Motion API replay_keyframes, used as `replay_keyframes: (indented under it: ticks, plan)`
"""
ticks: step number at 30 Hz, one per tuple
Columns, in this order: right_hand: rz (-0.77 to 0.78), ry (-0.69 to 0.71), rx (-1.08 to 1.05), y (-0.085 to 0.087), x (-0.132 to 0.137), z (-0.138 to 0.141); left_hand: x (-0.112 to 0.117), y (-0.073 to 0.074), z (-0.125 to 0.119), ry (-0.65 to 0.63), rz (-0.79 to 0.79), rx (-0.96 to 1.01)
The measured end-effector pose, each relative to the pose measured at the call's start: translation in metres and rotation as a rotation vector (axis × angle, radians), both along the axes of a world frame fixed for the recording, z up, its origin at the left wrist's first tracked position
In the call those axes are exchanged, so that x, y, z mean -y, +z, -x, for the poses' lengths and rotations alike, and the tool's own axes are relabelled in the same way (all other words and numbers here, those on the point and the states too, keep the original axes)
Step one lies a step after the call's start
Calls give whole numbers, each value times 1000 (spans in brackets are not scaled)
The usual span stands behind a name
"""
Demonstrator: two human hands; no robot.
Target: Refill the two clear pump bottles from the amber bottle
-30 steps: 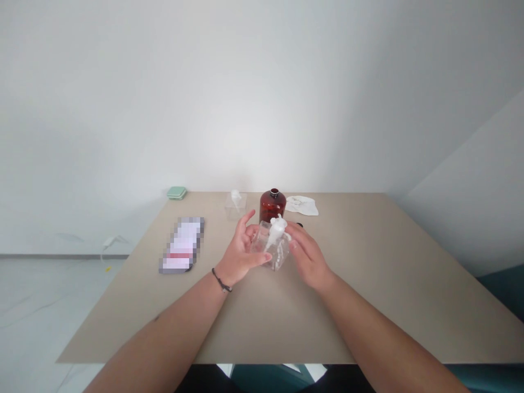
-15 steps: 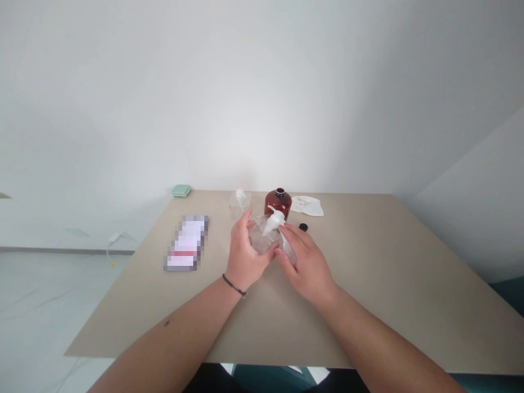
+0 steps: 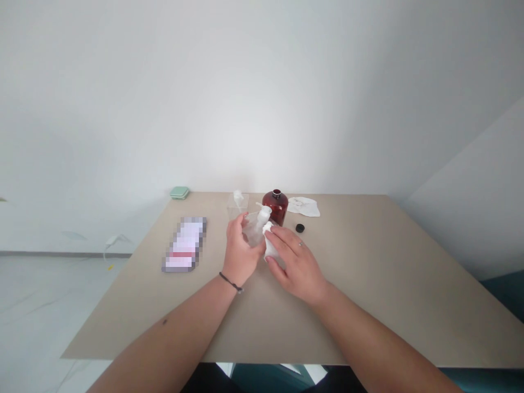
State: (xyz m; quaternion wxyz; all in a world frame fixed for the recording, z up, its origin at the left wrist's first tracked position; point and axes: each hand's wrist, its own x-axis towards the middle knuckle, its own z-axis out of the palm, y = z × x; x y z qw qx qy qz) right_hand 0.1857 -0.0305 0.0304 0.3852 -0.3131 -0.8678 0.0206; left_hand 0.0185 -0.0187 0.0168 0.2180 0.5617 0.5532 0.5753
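Note:
My left hand (image 3: 239, 250) grips a transparent plastic pump bottle (image 3: 254, 228), tilted, with its white pump head (image 3: 264, 214) pointing up and away. My right hand (image 3: 292, 263) presses on the bottle's near side, with a white piece (image 3: 270, 244) between its thumb and fingers; I cannot tell whether it is tissue or plastic. Just beyond my hands stands an amber glass bottle (image 3: 275, 207) without a pump. A small black cap (image 3: 300, 228) lies beyond my right fingers. A second transparent pump bottle (image 3: 237, 206) stands behind my left hand.
A crumpled white cloth (image 3: 303, 207) lies at the back of the beige table (image 3: 347, 284). A pixelated flat packet (image 3: 184, 244) lies to the left, and a pale green case (image 3: 179, 192) sits at the back left corner. A white cable (image 3: 110, 243) lies on the floor beyond the left edge.
Both hands have shifted left, carrying the transparent bottle, which now tilts differently. The white piece now shows under my right fingers. The black cap is fully visible.

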Motion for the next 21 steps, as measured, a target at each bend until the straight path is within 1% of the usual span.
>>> replay_keyframes:
  ticks: [3, 5, 8, 9, 11, 13, 15, 18, 21]
  plan:
    - [52, -48, -28, -2, -6, -6, 0, 1, 3, -91, 41, 189]
    - [146, -77, -87, -5, -10, -8, 0, 0, 4, -219, 66, 324]
    - [346, -28, -267, -11, -15, -10, 0, -1, 5, -452, 85, 509]
    - [416, 3, -344, -13, -15, -11, 0, -2, 5, -505, 89, 563]
    - [539, 60, -480, -17, -16, -10, -1, -2, 5, -560, 111, 644]
    - [637, 87, -578, -21, -17, -8, -1, -2, 5, -595, 153, 683]
    - [715, 114, -639, -25, -18, -4, -1, -1, 6, -615, 174, 681]
    - [797, 172, -720, -31, -22, 3, 0, 0, 8, -624, 143, 615]
    - [913, 170, -785, -32, -24, 8, 3, 3, 8, -687, 147, 548]
